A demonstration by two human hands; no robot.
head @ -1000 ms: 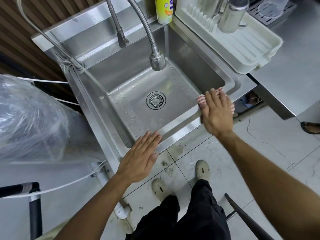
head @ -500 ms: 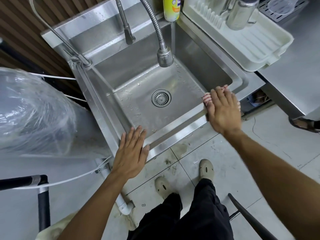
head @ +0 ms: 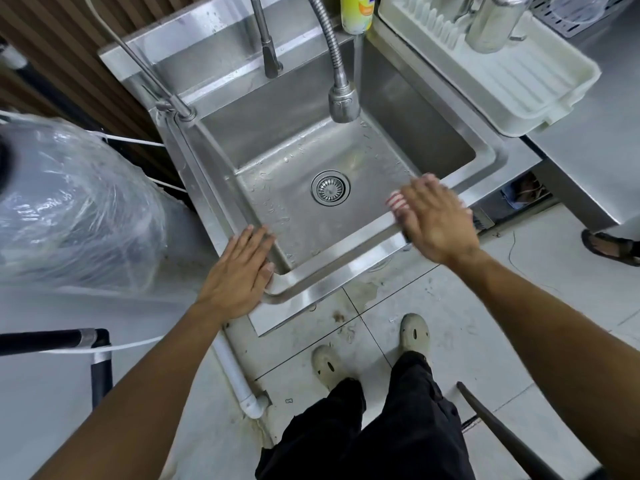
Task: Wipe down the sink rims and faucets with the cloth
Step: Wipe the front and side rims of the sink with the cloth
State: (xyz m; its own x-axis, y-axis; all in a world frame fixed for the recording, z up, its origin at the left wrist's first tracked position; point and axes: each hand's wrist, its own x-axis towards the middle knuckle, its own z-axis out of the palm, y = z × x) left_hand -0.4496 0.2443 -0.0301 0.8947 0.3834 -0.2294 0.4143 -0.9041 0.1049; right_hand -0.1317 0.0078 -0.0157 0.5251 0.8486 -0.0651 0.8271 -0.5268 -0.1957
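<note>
Stainless steel forms the square sink (head: pixel 367 258) at the centre of the frame: a brushed, water-beaded basin with rounded inner corners and a round ribbed drain (head: pixel 330 187) in its floor. Along the near rim, at centre right, the right hand (head: pixel 437 221) lies palm down with fingers straight and together, pressing flat on a cloth (head: pixel 396 203); only a pale edge with red stripes shows past the fingertips, over the inner lip of the rim, and the hand itself is slightly blurred. At the near left corner of the sink the left hand (head: pixel 238 271) rests flat on the rim, fingers extended and close together, holding nothing. Above the basin, at upper centre, hangs a flexible faucet (head: pixel 341 95) with a coiled metal hose and a blunt cylindrical spray head; a slimmer straight faucet (head: pixel 268 53) stands just beside it to the left, and a thin curved tube (head: pixel 149 72) rises from the far left corner of the rim. A yellow bottle (head: pixel 356 13) stands at the top edge beside a white plastic drying rack (head: pixel 512 81), ribbed and tray-shaped, which carries a shiny metal jug (head: pixel 491 22). At the left of the frame sits a bulky object wrapped in crinkled clear plastic film (head: pixel 76 209). Pale floor tiles (head: pixel 467 323), stained near the sink, fill the lower frame, where two beige perforated clogs (head: pixel 414 332) and black trousers (head: pixel 374 438) appear.
</note>
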